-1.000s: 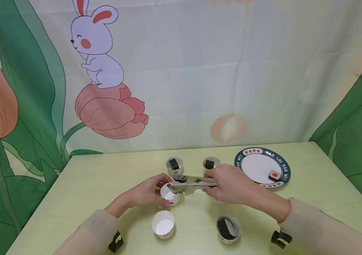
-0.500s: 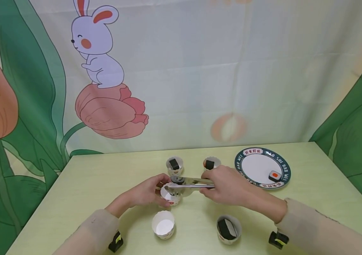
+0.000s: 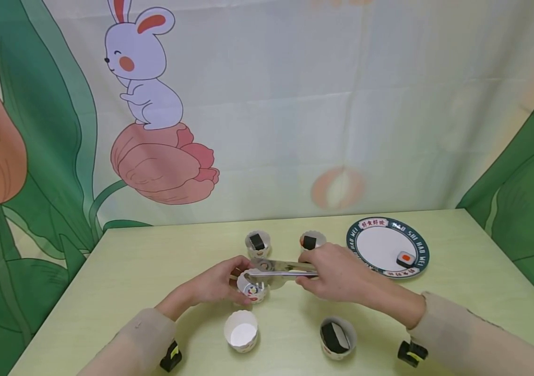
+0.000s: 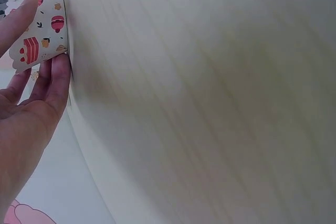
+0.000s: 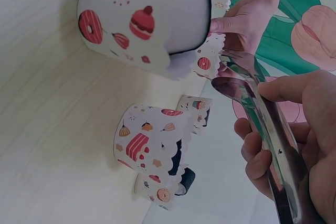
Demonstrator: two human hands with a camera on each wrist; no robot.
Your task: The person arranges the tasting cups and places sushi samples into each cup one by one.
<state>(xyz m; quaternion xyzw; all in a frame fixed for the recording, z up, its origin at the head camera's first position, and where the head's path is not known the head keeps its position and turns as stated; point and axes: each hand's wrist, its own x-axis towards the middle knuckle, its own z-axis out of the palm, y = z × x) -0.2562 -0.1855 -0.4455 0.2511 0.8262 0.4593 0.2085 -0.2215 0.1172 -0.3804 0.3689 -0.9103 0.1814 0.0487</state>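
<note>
My left hand (image 3: 215, 282) grips a white printed baking cup (image 3: 258, 297), thumb on the near side and fingers on the far side. Inside that cup shows a small multicoloured thing, its kind unclear. My right hand (image 3: 339, 272) holds metal tongs (image 3: 287, 273), whose ends reach over the same cup. In the right wrist view the tong tips (image 5: 231, 85) stand slightly apart, with nothing visible between them. Black-wrapped sushi pieces sit in the back left cup (image 3: 251, 250), the back right cup (image 3: 321, 239) and the front right cup (image 3: 350, 349).
An unfilled cup (image 3: 241, 334) stands at the front. Another cup is mostly hidden below my right hand. At the back right, a dark-rimmed plate (image 3: 374, 251) bears one sushi piece (image 3: 405, 259). A printed cloth (image 3: 267, 130) hangs behind the pale table (image 3: 144, 271).
The tongs have moved slightly left, and the dark piece at their tips no longer shows there. A coloured thing now appears inside the held cup. My left hand has stayed in place.
</note>
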